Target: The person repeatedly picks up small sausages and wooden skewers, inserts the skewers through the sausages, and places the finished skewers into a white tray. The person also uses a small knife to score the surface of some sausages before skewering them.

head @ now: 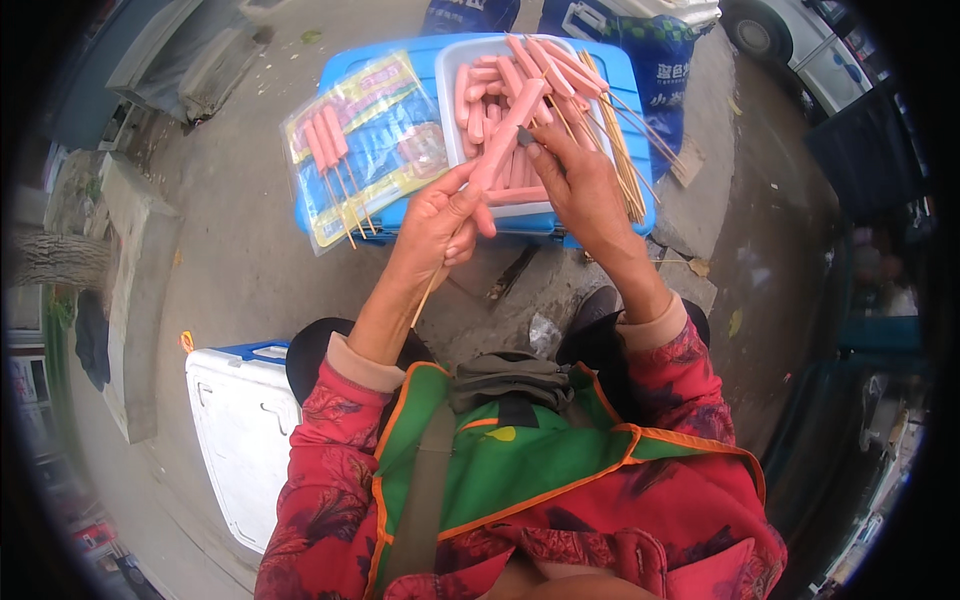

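Observation:
My left hand (442,217) grips the lower end of a pink sausage (510,135), with a thin wooden skewer (424,300) sticking out below the fist. My right hand (581,180) is at the sausage's upper part, a small dark piece (525,136) between thumb and forefinger; what it is, I cannot tell. Under the hands a white plastic tray (444,97) holds many sausages, some of them skewered on top. Wooden skewers (626,172) lie bundled along its right side. On the left, skewered sausages (325,139) rest on a printed plastic packet (390,150).
Tray and packet stand on a blue lid (341,64). A white box (247,442) stands at the lower left. Blue printed bags (652,82) are behind on the right. Concrete blocks (139,300) stand at the left, and a vehicle (780,37) at the upper right.

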The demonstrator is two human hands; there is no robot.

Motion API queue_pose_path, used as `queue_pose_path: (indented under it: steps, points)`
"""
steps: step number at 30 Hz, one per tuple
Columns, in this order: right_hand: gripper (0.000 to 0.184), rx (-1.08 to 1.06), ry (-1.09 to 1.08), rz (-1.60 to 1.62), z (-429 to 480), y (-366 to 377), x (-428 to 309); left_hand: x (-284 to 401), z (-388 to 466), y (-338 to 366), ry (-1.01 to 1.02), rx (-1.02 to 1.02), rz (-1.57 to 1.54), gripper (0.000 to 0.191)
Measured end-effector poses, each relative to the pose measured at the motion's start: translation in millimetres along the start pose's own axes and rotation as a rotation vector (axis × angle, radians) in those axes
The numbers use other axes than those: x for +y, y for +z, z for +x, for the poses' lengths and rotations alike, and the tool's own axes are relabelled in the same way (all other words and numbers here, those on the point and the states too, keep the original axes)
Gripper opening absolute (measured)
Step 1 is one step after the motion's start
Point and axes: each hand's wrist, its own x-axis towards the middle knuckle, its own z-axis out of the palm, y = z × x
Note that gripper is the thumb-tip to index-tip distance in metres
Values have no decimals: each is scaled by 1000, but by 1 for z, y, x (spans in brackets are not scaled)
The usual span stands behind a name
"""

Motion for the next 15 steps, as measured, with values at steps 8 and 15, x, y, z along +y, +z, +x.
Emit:
queue_pose_path:
  steps: [8,15]
  points:
    - [26,-36,151,16,1,-8,3,-2,0,1,-9,-12,41,44]
    - [21,-14,169,-21,1,-7,8,-3,0,-1,-15,-13,42,44]
